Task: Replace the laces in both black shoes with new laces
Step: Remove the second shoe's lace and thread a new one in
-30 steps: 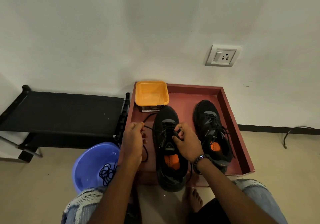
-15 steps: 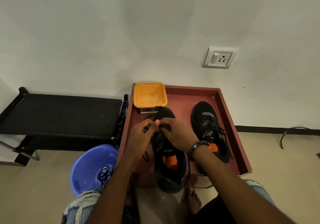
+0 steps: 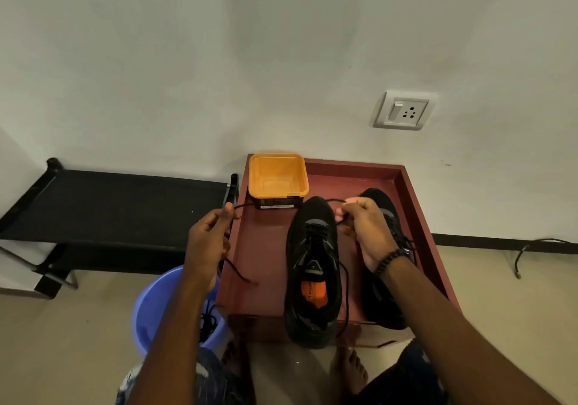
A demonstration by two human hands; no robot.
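While both hands pull the lace (image 3: pixel 283 203) taut across the toe of the near shoe (image 3: pixel 314 267), the work stands at the lower eyelets. Working from 9 o'clock toward 3 o'clock:

My left hand (image 3: pixel 208 242) pinches one run of the lace between thumb and fingers, outside the left edge of the tray (image 3: pixel 353 170); a loose tail hangs below it onto the tray floor. The near shoe lies at the tray's centre, toe toward 12 o'clock, with only the lower eyelets crossed and the upper ones apparently open. My right hand (image 3: pixel 366 232) is curled round the other run, just right of the toe. The far shoe (image 3: pixel 383 198), at 3 o'clock of the first and partly hidden by my right arm, appears fully laced; whether with a new lace I cannot tell.

Judgement: one shoe roughly a third threaded; remaining eyelets and tying are left.

A blue basin (image 3: pixel 156 304) at 7 o'clock holds a coil of black lace (image 3: pixel 208 323), probably removed ones. An orange container (image 3: pixel 276 175) sits at the tray's 11 o'clock corner.

Surroundings: a black rack (image 3: pixel 109 204) at 9 o'clock, beige floor (image 3: pixel 62 342), pale wall with a switch socket (image 3: pixel 403 110) at 1 o'clock.
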